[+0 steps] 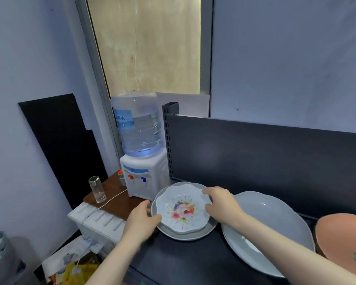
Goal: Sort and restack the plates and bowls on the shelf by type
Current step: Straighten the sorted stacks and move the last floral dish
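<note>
A white floral bowl (182, 210) with a scalloped rim sits on a grey plate (195, 235) at the left end of the dark shelf (183, 262). My left hand (143, 220) grips the bowl's left rim, thumb on top. At the bowl's right rim, my right hand (222, 204) curls its fingers over the edge. A large grey plate (271, 229) lies to the right, partly under my right forearm. An orange-pink plate (345, 237) shows at the far right edge, cut off by the frame.
The shelf's dark back panel (265, 161) rises behind the dishes. Left of the shelf, a water dispenser (142, 153) and a glass (97, 189) stand on a small wooden table (113, 204). Bags and a bin lie on the floor below.
</note>
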### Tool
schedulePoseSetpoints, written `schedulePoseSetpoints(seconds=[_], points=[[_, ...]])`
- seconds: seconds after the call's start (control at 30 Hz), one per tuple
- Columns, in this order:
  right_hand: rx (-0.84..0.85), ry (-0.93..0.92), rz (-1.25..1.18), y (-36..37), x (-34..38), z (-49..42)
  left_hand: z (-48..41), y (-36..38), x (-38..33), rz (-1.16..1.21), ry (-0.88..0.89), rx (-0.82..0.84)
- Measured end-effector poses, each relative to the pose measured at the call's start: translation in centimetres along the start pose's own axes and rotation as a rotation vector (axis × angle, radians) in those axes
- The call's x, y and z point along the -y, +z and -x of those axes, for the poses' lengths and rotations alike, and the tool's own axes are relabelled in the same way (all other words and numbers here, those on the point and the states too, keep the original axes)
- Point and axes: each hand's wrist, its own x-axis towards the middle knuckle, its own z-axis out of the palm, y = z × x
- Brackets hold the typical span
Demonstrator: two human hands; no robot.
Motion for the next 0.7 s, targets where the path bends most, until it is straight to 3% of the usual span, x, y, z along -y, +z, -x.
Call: schedulePoseSetpoints(seconds=[0.13,0.2,0.5,0.7], points=[[-0.015,0.077,0.031,0.9,1.2,-0.1,-0.8,0.4,0.4,0.415,-0.139,0.121],[-0.034,0.109,0.038,1.2,1.7,-0.1,-1.6,0.6,1.1,0.514,-0.175,0.170],[-0.228,0.117,-0.092,0.4,4.4,0.9,-2.4,-2.3,1.5,0.569,-0.144,0.245],[-0.578,0.170,-0.206,-6.6,3.1,3.1,-3.7,-7.4,-0.9,0.583,0.005,0.169]])
